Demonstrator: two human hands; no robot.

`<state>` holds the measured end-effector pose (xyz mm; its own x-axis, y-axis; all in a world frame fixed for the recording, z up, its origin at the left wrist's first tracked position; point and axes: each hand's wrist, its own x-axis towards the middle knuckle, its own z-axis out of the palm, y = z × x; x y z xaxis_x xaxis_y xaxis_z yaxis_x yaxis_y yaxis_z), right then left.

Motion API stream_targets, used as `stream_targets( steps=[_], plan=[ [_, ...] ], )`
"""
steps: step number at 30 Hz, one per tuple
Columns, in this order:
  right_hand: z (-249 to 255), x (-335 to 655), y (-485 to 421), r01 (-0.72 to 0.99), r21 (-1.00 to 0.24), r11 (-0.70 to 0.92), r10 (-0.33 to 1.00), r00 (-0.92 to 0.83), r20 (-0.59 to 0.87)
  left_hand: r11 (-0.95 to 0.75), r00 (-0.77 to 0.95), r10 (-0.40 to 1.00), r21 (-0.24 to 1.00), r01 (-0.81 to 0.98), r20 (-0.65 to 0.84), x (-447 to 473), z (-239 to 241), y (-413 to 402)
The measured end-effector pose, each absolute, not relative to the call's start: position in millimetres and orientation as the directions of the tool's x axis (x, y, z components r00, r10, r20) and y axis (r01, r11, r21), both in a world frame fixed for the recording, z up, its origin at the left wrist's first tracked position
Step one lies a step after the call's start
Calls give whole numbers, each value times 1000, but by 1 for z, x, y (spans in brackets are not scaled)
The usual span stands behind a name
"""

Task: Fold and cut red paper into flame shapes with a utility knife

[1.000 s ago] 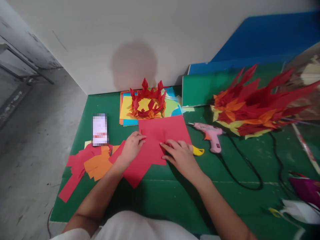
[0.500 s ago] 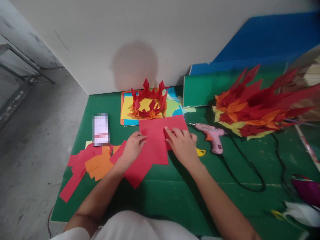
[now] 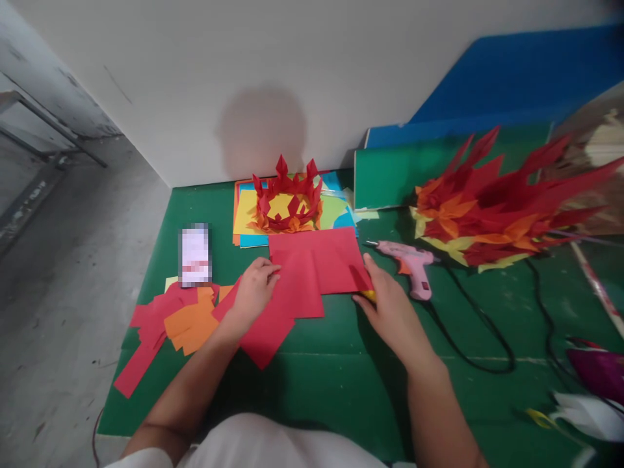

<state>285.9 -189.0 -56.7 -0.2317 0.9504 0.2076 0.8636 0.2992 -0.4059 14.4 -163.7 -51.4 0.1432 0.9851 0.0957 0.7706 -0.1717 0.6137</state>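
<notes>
Several red paper sheets (image 3: 295,286) lie overlapped in front of me. My left hand (image 3: 254,289) is closed at the left edge of the upper sheet, thumb and fingers pinched on the paper. At the right end of the sheets, my right hand (image 3: 390,302) is open, thumb and fingers apart. Between them shows a yellow loop-shaped piece (image 3: 369,296), mostly hidden under the red paper and the hand. A pink glue gun (image 3: 409,260) lies just beyond my right hand. Behind the sheets stands a red and orange folded-paper crown (image 3: 294,224).
Cut red strips (image 3: 141,351) and orange pieces (image 3: 190,322) lie at left, below a blurred phone (image 3: 195,255). A large red paper headdress (image 3: 492,214) stands at right. The glue gun's black cord (image 3: 480,367) loops over the green table (image 3: 341,403). A white wall (image 3: 195,97) rises behind.
My right hand has moved right, off the upper red sheet to the yellow piece, and its fingers have parted. The upper sheet's right part now bends up slightly. My left hand stays put.
</notes>
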Motion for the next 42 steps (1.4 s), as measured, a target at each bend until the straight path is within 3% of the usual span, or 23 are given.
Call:
stream_targets(
  steps=[5, 9, 12, 14, 17, 20, 23, 27, 42],
  plan=[
    [-40, 301, -196, 937, -294, 189, 978, -153, 143, -150, 132, 989, 580, 800, 73, 2, -40, -162],
    [-18, 316, -209, 987, -127, 97, 980, -73, 183, -140, 171, 985, 559, 817, -3, -8, -31, -162],
    [-6, 325, -221, 995, -86, 59, 972, -37, 234, -165, 218, 975, 540, 826, -36, -14, -26, -162],
    [-2, 329, -227, 992, -126, 22, 971, 9, 240, -186, 245, 968, 519, 834, -47, -18, -24, -162],
    [-3, 330, -230, 953, -297, 57, 974, 12, 224, -216, 279, 959, 500, 839, -55, -24, -23, -161],
    [-9, 326, -227, 852, -485, 198, 979, -146, 143, -230, 298, 953, 504, 832, -57, -27, -23, -159],
    [-17, 323, -223, 769, -592, 241, 956, -293, 9, -227, 290, 956, 500, 836, -51, -29, -23, -158],
    [-23, 324, -220, 723, -640, 259, 942, -337, 1, -191, 234, 972, 481, 855, -29, -29, -19, -158],
    [-25, 333, -218, 623, -740, 253, 927, -376, 1, -72, 64, 997, 622, 780, 36, -24, 2, -158]
  ],
)
